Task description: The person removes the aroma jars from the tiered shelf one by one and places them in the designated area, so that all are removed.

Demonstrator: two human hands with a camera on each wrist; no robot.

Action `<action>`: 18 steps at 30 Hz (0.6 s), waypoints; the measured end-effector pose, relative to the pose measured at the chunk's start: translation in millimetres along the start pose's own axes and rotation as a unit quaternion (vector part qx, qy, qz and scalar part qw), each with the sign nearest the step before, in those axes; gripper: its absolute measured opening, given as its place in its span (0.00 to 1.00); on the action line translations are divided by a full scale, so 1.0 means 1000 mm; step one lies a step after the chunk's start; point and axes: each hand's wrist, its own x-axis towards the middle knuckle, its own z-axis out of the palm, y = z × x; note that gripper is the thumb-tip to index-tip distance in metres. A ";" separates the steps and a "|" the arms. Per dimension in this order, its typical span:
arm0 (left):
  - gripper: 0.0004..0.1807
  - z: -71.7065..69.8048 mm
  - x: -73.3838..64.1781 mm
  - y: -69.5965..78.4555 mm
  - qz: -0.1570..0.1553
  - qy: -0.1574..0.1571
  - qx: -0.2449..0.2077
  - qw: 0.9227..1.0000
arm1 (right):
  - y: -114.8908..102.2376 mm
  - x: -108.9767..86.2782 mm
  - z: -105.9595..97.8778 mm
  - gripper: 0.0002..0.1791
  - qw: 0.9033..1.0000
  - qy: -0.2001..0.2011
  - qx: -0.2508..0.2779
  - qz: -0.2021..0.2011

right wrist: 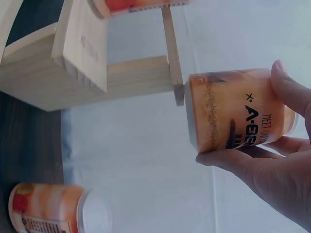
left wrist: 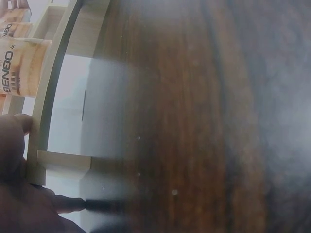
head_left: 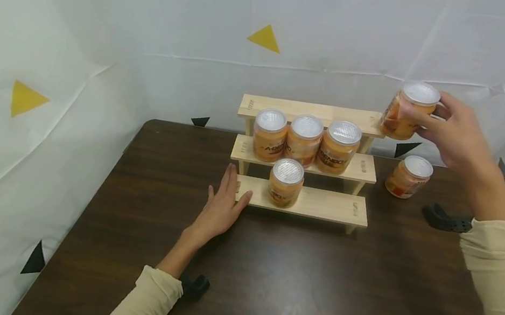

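In the head view my right hand (head_left: 462, 129) grips a clear can of orange fruit (head_left: 408, 113) with a silver lid. The can is at the right end of the top shelf (head_left: 313, 113); the right wrist view shows the held can (right wrist: 233, 109) with its base close to the board's end. My left hand (head_left: 220, 210) touches the left end of the bottom shelf (head_left: 323, 205), fingers extended and thumb against the board. One can (head_left: 285, 183) stands on that shelf. Three similar cans (head_left: 304, 139) stand side by side on the middle shelf (head_left: 365, 169).
Another fruit can (head_left: 408, 176) stands on the dark wooden table (head_left: 312, 281), right of the three-step wooden rack. White sheeting (head_left: 194, 23) with yellow and black triangles hangs behind and at the sides. Each wrist wears a black strap (head_left: 446, 219).
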 end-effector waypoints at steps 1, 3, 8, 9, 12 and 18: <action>0.52 -0.001 -0.001 0.001 0.001 0.001 -0.005 1.000 | 0.001 -0.001 -0.002 0.25 1.000 0.001 0.015 -0.001; 0.52 -0.006 -0.004 0.007 0.002 0.003 -0.019 1.000 | 0.004 -0.003 -0.006 0.22 0.999 0.004 0.040 -0.002; 0.52 -0.010 -0.004 0.008 0.003 0.007 -0.022 1.000 | 0.009 -0.008 -0.014 0.19 0.999 0.010 0.050 0.001; 0.53 -0.009 -0.003 0.005 0.002 0.006 -0.014 1.000 | 0.009 -0.009 -0.016 0.19 0.999 0.011 0.049 0.001; 0.53 -0.004 0.002 -0.006 -0.004 0.003 0.002 1.000 | 0.013 -0.011 -0.019 0.16 0.995 0.012 0.104 -0.001; 0.51 -0.015 -0.007 0.012 -0.004 0.004 -0.018 1.000 | 0.022 -0.016 -0.030 0.16 0.994 0.013 0.113 0.002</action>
